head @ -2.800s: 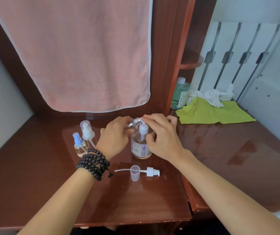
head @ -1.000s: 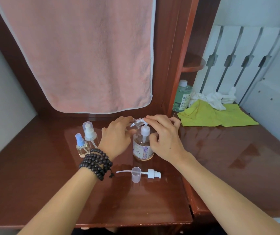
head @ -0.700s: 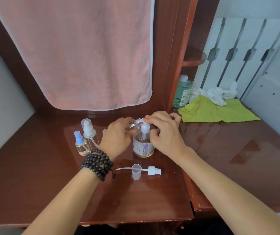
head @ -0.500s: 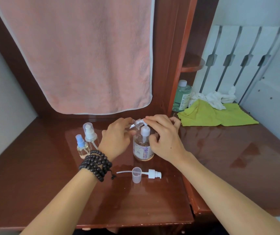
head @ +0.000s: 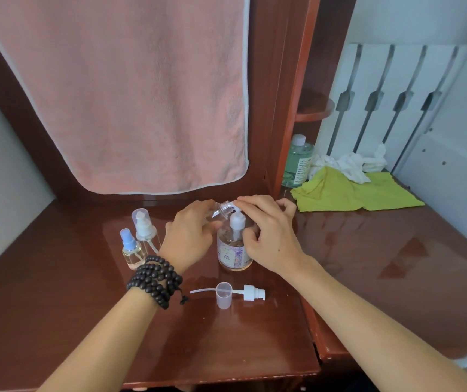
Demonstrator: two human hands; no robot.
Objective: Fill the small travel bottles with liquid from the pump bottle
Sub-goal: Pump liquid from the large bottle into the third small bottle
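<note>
Now you're dispensing: left hand (head: 188, 236) holds small travel bottle (head: 221, 209) tilted at pump bottle (head: 235, 244) spout, right hand (head: 266, 230) presses pump. Next, keep mouth aligned.

Pink towel (head: 130, 91), green cloth (head: 351, 193)

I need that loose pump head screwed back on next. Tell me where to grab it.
Pinch the loose pump head at its white ribbed collar, from above. It lies flat on the desk, its thin dip tube running left behind the clear cap, so stay right of that.
</note>
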